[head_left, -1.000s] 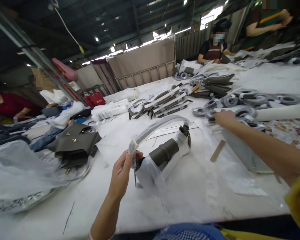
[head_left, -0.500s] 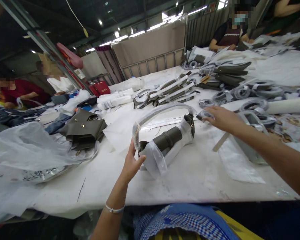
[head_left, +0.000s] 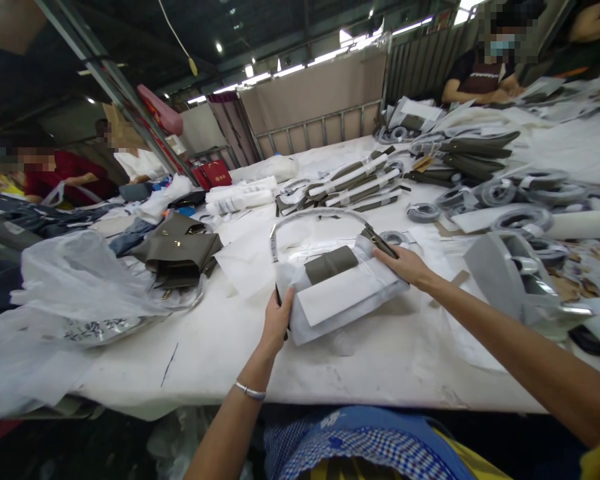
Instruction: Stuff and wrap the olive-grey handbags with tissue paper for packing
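An olive-grey handbag [head_left: 331, 265] lies on the white-covered table in front of me, partly covered by white wrapping paper [head_left: 345, 293]. Its long handle [head_left: 310, 217], wrapped in clear film, arches up behind it. At the bag's left end, my left hand [head_left: 276, 319] grips the side, thumb toward me. My right hand [head_left: 404, 264] holds the opposite end near the dark strap tab. Just behind the right hand sits a small coiled strap [head_left: 394, 238] in plastic.
Left of me are an unwrapped olive bag [head_left: 180, 248] and a heap of plastic bags [head_left: 80, 280]. Wrapped handles [head_left: 360, 179] lie beyond; coiled straps [head_left: 517, 220] and a grey piece [head_left: 495, 273] are on the right. Co-workers sit around the table.
My right hand has come left from the coiled straps to the bag's right end. The bag has turned, its papered side now facing up toward me. My left hand stays on its left end.
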Motion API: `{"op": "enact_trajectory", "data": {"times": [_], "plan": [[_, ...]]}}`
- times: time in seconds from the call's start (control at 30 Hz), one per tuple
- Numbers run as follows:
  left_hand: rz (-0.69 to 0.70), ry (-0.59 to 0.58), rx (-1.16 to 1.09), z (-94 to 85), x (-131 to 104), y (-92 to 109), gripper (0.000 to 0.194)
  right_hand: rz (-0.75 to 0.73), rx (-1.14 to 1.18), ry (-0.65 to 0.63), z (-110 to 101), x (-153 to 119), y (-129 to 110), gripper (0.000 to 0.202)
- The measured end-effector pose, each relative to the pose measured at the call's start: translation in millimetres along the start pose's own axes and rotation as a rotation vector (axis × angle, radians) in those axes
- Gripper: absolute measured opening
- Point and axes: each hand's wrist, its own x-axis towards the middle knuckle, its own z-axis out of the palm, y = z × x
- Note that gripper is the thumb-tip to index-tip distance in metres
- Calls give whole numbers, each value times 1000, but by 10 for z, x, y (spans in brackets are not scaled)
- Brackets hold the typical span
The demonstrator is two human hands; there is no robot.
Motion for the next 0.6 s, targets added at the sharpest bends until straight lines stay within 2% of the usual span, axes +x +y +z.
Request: {"op": "enact_trajectory", "data": {"times": [0.1,0.23,0.37,0.43,0.5,0.53,0.57,0.6], "plan": [[-67,-28,-18,38,19,-16,60,50,-41,-14,-57,-81,37,63],[-169,-72,-10,130,148,-92,64,103,-88,-23,-20,-112,166,59],[-198,-96,13,189,357,-155,63,57,-98,72,21,-160,123,53],[-203,-99,35,197,429,-182,63,-96,-89,198,19,-310,-21,51],[-202,-97,74,194,465,-205,63,-372,-31,250,40,-574,-222,38],[-197,-94,98,188,473,-212,64,-512,16,190,72,-737,-328,30],[-189,-90,125,179,478,-215,65,-619,70,53,125,-908,-426,25],[-177,-84,155,167,481,-210,66,-651,95,-103,201,-1074,-511,24]]}}
